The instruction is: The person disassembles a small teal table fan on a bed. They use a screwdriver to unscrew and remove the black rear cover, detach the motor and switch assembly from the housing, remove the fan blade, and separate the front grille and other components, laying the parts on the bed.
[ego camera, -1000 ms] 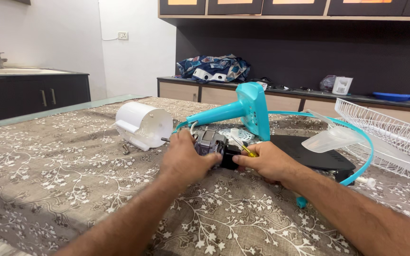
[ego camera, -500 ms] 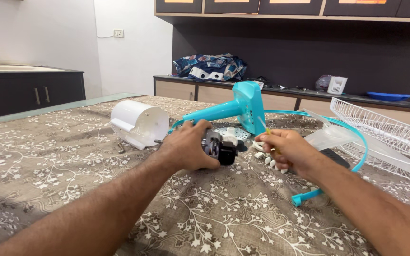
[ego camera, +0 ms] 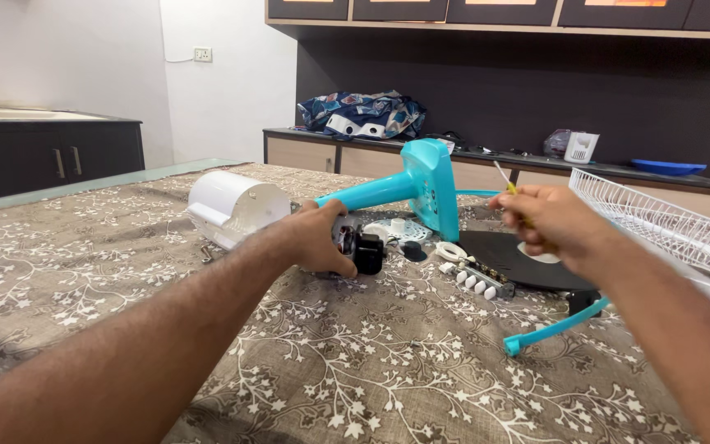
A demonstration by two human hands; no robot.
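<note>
Head view: the left hand (ego camera: 312, 240) gripped a small grey-and-black metal fan motor (ego camera: 357, 247) resting on the floral-cloth counter (ego camera: 355, 362), beside a white plastic housing (ego camera: 236, 207). The right hand (ego camera: 554, 220), raised clear of the counter, pinched a thin yellow-handled screwdriver (ego camera: 504, 180) near the turquoise fan stand (ego camera: 421, 186).
</note>
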